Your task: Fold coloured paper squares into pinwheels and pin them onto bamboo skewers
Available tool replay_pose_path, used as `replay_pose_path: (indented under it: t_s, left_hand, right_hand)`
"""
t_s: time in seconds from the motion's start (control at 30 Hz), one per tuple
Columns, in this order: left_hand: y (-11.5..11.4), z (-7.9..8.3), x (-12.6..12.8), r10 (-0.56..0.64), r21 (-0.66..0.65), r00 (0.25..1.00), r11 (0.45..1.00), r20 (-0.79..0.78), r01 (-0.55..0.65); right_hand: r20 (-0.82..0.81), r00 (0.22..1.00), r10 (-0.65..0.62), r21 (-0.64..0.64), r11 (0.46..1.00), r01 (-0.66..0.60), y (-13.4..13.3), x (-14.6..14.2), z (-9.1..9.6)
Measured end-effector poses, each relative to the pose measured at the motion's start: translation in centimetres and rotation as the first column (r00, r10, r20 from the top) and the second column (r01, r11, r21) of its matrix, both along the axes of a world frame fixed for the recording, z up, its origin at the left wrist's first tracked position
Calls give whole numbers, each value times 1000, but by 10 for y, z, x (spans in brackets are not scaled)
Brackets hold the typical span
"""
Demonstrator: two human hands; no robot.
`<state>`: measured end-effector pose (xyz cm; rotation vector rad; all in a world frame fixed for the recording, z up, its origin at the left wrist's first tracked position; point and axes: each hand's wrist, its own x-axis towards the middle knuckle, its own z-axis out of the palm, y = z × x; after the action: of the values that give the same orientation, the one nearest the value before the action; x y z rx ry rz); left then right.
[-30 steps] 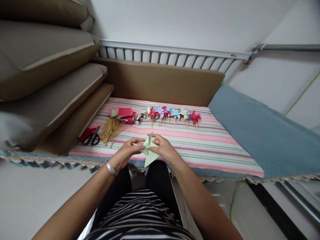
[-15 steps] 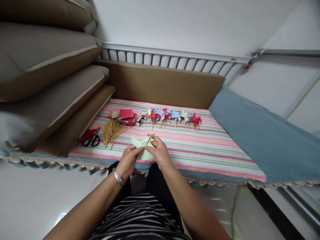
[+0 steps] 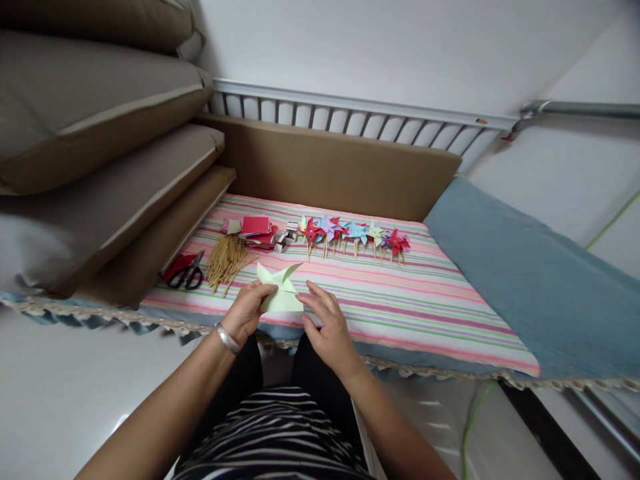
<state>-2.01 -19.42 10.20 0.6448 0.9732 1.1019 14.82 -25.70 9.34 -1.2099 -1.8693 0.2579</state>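
Note:
A pale green paper pinwheel blank (image 3: 281, 299) is held up over the front edge of the striped sheet, two of its corners curling at the top. My left hand (image 3: 251, 305) pinches it from the left, with the thumb near the paper's centre. My right hand (image 3: 326, 327) is at the paper's right edge, its fingers apart and the fingertips close to or touching a flap. Behind the paper lies a row of finished pinwheels (image 3: 357, 232) on sticks, in red, blue, purple and green.
Left of my hands lie thin wooden sticks (image 3: 227, 261), black-handled scissors (image 3: 186, 277) and a stack of red paper (image 3: 256, 227). Small silvery boxes (image 3: 287, 235) stand beside the stack. Thick cushions (image 3: 115, 160) pile up at the left; a brown board (image 3: 330, 167) lines the back.
My right hand has let go of the paper's upper corner and moved down and right, fingers opening. My left hand has shifted slightly left, still holding the paper.

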Motion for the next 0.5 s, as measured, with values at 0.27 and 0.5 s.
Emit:
replay_pose_path:
  t_s: [0.27, 0.5]
  left_hand:
    - [1, 0, 6, -10, 2, 999, 1000, -41, 10]
    - [0, -1, 7, 6, 15, 996, 1000, -92, -4]
  right_hand:
    - [135, 986, -97, 106, 991, 83, 7, -7, -3]
    - [139, 984, -113, 114, 989, 98, 7, -6, -1]
